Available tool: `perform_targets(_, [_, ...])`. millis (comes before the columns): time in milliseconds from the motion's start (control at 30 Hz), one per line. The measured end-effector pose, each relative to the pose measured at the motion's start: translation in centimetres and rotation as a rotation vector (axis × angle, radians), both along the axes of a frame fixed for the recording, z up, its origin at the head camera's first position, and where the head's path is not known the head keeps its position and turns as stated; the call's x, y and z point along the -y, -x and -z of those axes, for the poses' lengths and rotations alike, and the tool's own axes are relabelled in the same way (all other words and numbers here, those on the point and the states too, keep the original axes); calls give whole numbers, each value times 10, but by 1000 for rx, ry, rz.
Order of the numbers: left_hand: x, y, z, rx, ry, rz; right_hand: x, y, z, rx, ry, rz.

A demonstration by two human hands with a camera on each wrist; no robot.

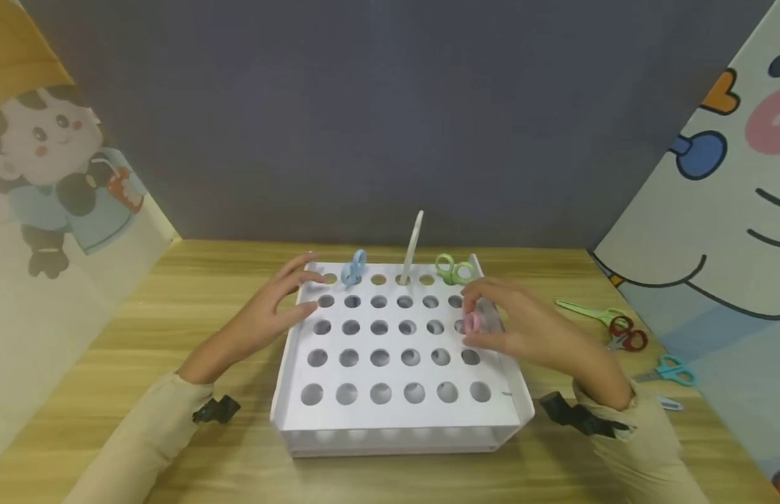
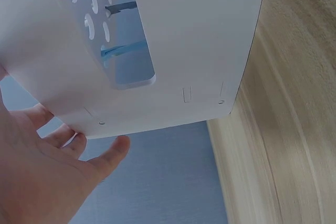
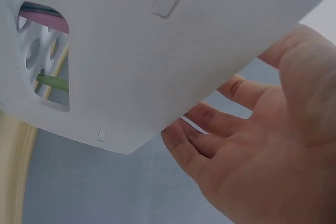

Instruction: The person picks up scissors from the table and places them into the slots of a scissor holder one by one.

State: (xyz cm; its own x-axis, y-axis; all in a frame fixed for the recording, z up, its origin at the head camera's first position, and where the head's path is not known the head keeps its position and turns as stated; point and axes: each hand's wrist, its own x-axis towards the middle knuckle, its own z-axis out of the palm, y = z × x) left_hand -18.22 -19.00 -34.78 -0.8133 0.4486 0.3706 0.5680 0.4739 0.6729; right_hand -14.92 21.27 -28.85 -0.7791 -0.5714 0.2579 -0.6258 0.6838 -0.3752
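Observation:
A white rack (image 1: 395, 343) with rows of round holes stands before me. My right hand (image 1: 528, 322) pinches the pink handle (image 1: 470, 323) of scissors at the third row's rightmost hole. A pink strip (image 3: 47, 20) shows through the rack's side opening in the right wrist view. At the rack's left edge, my left hand (image 1: 264, 311) spreads its fingers over the back corner, holding nothing. Along the back row stand blue-handled scissors (image 1: 350, 274), a slim white item (image 1: 413, 245) tilted right, and green-handled scissors (image 1: 453, 271). Their lower parts are hidden beneath the top board.
On the wooden table (image 1: 195, 308), right of the rack, lie light green scissors (image 1: 582, 310), dark red scissors (image 1: 629, 339) and teal scissors (image 1: 673, 369). Another small pale item (image 1: 669, 403) is partly covered by the right sleeve. A grey wall (image 1: 377, 126) rises behind, with cartoon panels on both sides.

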Motion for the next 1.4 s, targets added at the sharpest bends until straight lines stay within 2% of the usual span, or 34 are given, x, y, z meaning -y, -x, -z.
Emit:
perform_targets(267, [1,1,1,-9,3,-7,0,0,-2,-23,9,-17])
perform_targets(567, [0,1,0,-12,-9,8,-4,-1,-7,-13,76,-19])
perform_targets(767, [0,1,1,-14,-9,6,-13,-1,-13,-59,86,3])
perform_targets(1033, [1,0,1,-9,1,-3,-26,3,-17,-130,98,-7])
perform_targets(1400, [0,-2,-2,-6,2,-7,-56,18,-13,-164,0,181])
